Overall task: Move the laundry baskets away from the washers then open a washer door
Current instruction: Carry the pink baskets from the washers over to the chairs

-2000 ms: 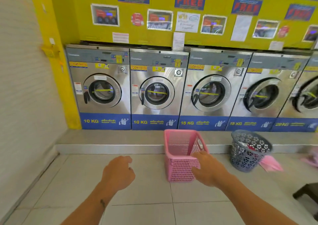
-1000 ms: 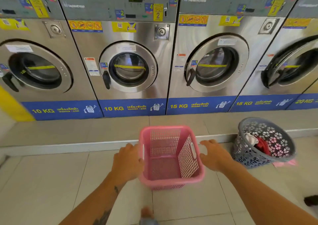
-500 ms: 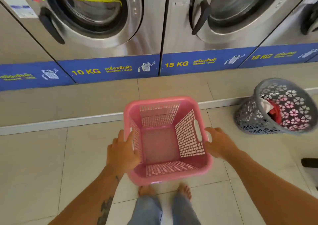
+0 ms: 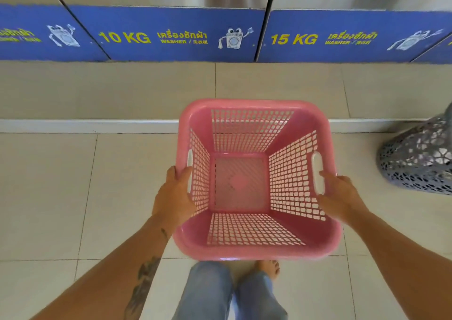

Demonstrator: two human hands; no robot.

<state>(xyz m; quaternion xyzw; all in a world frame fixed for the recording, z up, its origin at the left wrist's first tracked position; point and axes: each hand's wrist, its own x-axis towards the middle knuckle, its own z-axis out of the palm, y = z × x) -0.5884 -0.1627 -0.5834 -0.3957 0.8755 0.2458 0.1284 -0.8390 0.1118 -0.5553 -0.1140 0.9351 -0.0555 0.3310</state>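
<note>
Laundry basket (image 4: 256, 251): solid pink rim, square-grid lattice walls and base, white-looking handle slots. Round basket (image 4: 418, 158) at right edge: grey, floral cut-out pattern. Washer kick panels (image 4: 171, 16): blue with yellow "10 KG" / "15 KG" text and white cartoon washer icons; steel-grey fronts above. Floor tiles (image 4: 49, 185): beige, grey grout; white step edge (image 4: 85, 126). Jeans (image 4: 208, 292): light blue. Left forearm (image 4: 137, 258): dark tattoo.

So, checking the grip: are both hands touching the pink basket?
Touching. The head view shows the left hand and right hand wrapped on the pink basket rim.
</note>
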